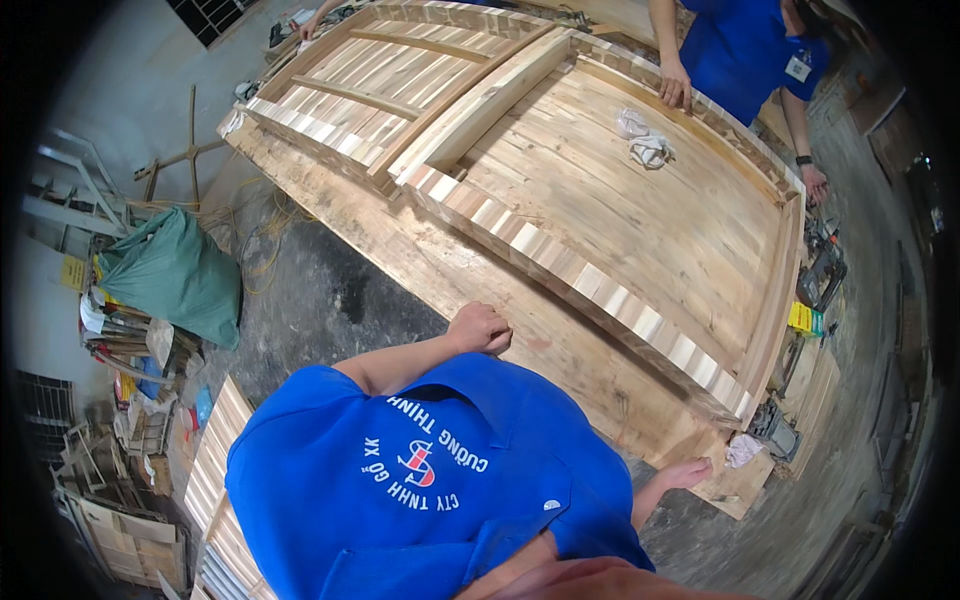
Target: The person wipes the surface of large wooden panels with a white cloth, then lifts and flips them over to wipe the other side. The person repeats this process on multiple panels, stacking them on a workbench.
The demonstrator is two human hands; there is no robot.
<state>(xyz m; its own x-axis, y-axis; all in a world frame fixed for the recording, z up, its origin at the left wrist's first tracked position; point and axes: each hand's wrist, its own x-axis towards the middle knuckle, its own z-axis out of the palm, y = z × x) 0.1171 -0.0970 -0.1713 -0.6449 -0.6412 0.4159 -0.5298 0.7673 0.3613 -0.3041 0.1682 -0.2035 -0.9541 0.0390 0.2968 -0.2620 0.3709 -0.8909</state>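
Note:
My left hand (pixel 480 328) is curled into a fist at the near edge of a wooden workbench (pixel 540 345), with nothing visible in it. Farther right, my right hand (pixel 685 472) is by the bench's near corner, fingers loosely stretched out and holding nothing that I can see. A crumpled whitish cloth (pixel 742 450) lies just beyond its fingertips. On the bench rests a large wooden panel (pixel 630 235) with a raised striped rim. Beside it, to the far left, stands a second slatted panel (pixel 375 95). White crumpled rags (pixel 650 150) lie on the nearer panel's boards.
Across the bench a co-worker in a blue shirt (pixel 740 50) has one hand (pixel 676 88) on the panel's far rim. Another person's hand (pixel 308 30) shows at the far left. A power tool (pixel 775 430) sits by the right corner. A green sack (pixel 175 275) stands at left.

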